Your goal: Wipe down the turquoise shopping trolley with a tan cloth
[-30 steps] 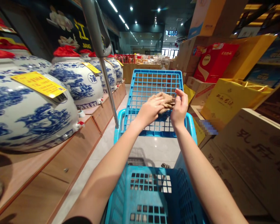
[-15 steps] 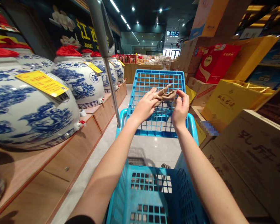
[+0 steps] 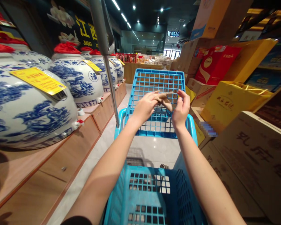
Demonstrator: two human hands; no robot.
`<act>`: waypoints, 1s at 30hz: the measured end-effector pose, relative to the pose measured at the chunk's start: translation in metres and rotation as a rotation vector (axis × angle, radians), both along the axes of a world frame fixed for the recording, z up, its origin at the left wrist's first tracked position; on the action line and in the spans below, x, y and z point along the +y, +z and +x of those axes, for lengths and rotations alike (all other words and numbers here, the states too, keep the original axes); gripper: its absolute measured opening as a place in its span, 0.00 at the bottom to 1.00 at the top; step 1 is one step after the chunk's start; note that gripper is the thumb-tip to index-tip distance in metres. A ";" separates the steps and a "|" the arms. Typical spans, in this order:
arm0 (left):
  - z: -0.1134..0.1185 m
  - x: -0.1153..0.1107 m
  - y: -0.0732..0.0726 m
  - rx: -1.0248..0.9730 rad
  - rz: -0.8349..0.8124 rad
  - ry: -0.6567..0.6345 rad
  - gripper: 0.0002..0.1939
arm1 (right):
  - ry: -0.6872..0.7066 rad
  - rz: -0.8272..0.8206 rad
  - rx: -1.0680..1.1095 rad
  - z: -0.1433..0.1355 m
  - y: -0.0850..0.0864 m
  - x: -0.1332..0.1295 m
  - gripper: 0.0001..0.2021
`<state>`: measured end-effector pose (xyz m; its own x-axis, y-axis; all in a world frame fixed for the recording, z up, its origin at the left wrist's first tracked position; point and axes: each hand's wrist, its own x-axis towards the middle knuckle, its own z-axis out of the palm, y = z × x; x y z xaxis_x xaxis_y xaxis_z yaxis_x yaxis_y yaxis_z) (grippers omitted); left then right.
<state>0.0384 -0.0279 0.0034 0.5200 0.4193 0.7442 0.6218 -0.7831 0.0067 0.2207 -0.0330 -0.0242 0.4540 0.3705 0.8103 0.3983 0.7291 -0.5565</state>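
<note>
Head view: I see both hands reaching forward over a blue cart.
Left grip (image 3: 142, 107): closed around a brown rag (image 3: 166, 102), crumpled and a bit blurred.
Right grip (image 3: 181, 109): half curled, fingertips apart; just beside the rag, can't tell whether they touch.
Rag: between the two grips, over the upper blue lattice (image 3: 160, 71); contact with the lattice unclear to me.
Progress: rag in hand, not put down; I'd call it mid-handling. No finished step I can confirm, can't judge what's left.
Lower basket (image 3: 145, 197): below both grips, nearer the camera.
Floor (image 3: 152, 147): pale, glossy, under the grips.
Room: shop aisle; blue-and-white jars (image 3: 78, 82) left of the grips, cartons (image 3: 248, 162) right, laden desk (image 3: 129, 75) beyond.
</note>
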 end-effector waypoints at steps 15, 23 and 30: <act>0.021 -0.005 -0.008 0.087 0.008 -0.029 0.22 | -0.005 0.008 0.011 0.001 0.000 0.001 0.16; 0.007 -0.007 0.001 0.026 -0.003 0.129 0.19 | -0.003 0.020 -0.038 -0.002 0.000 0.001 0.16; 0.036 -0.016 -0.010 0.124 -0.007 -0.065 0.16 | -0.023 0.011 -0.058 0.003 -0.004 0.005 0.18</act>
